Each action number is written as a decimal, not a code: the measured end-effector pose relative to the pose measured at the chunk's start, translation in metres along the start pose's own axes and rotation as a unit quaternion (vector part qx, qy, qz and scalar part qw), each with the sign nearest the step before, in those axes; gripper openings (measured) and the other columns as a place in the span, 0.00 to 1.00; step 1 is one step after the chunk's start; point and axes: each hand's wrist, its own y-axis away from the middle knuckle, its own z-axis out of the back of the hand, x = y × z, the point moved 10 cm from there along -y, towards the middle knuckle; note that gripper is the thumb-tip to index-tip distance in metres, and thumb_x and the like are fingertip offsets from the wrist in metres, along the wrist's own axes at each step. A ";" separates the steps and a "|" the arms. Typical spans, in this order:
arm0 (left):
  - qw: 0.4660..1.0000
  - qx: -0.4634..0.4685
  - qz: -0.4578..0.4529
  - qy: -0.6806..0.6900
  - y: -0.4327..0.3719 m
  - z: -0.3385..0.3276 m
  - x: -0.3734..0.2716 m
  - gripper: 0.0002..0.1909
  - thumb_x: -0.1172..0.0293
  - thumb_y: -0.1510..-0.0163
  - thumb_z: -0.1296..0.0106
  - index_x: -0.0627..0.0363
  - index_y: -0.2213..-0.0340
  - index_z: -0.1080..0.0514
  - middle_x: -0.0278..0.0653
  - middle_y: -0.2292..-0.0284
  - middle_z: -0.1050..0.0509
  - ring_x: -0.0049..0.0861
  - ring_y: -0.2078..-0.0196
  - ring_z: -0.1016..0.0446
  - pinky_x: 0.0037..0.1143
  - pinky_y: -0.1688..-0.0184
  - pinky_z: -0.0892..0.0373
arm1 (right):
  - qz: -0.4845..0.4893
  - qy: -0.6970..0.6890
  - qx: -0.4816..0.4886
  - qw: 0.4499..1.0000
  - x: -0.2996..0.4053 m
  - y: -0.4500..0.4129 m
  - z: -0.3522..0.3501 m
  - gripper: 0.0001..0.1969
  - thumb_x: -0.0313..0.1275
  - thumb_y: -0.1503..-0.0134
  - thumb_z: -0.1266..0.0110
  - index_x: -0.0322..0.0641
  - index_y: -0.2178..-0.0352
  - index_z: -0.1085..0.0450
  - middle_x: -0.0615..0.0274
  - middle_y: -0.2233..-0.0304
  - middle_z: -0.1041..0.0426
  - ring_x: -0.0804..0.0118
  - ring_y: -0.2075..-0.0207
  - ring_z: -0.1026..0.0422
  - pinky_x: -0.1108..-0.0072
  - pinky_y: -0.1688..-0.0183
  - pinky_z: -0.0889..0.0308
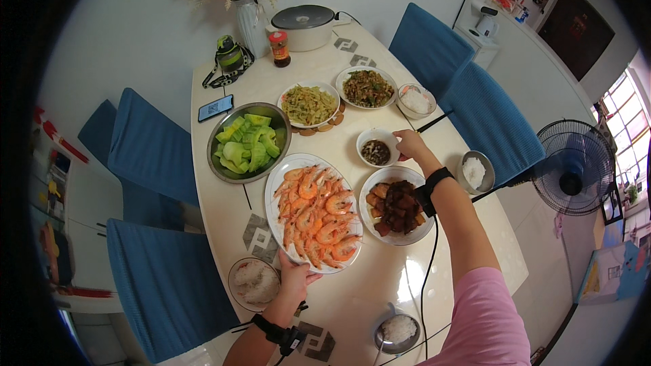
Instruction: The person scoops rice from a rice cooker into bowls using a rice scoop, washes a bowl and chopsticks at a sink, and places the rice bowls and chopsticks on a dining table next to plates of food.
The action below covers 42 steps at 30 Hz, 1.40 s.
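Observation:
My left hand (296, 275) grips the lower rim of an oval white platter of cooked shrimp (318, 218). With its fingers on the right rim, my right hand (408, 144) holds a small white bowl of dark dipping sauce (376, 152). Just below that bowl lies a plate of dark braised meat and chunks (396, 206), partly behind my right wrist. A steel bowl of cut green vegetable (249, 143) stands left of the shrimp. Beyond are a plate of shredded greenish vegetable (310, 104) and a plate of chopped stir-fry (368, 88). Both wrists wear black straps with devices.
Rice bowls stand at the left edge (254, 284), near edge (397, 333), right (474, 173) and far right (416, 100). A phone (216, 108), sauce jar (279, 49), vase (253, 28) and lidded cooker (303, 28) occupy the far part. Blue chairs (168, 284) flank the table; a fan (572, 168) stands right.

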 end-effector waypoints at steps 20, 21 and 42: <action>1.000 0.007 -0.023 0.006 -0.022 0.003 0.016 0.35 0.86 0.55 0.66 0.39 0.51 0.65 0.48 0.54 0.47 0.37 0.62 0.34 0.35 0.65 0.32 | 0.024 0.126 0.111 0.986 0.056 -0.042 -0.043 0.18 0.21 0.56 0.61 0.42 0.61 0.34 0.56 0.75 0.28 0.64 0.75 0.28 0.74 0.74 0.32; 1.000 0.020 -0.020 0.007 -0.022 -0.002 0.017 0.37 0.87 0.55 0.66 0.38 0.50 0.66 0.48 0.54 0.48 0.36 0.62 0.34 0.35 0.65 0.31 | 0.165 0.326 -0.014 0.931 0.065 -0.057 -0.025 0.18 0.24 0.53 0.61 0.43 0.58 0.36 0.59 0.65 0.30 0.60 0.63 0.31 0.72 0.62 0.36; 0.999 0.001 -0.035 0.020 -0.044 0.009 0.022 0.31 0.86 0.54 0.64 0.45 0.53 0.61 0.47 0.59 0.41 0.34 0.65 0.31 0.27 0.72 0.29 | 0.378 0.485 -0.208 0.761 0.121 -0.094 -0.049 0.08 0.26 0.58 0.57 0.42 0.83 0.30 0.62 0.78 0.30 0.64 0.67 0.32 0.76 0.66 0.35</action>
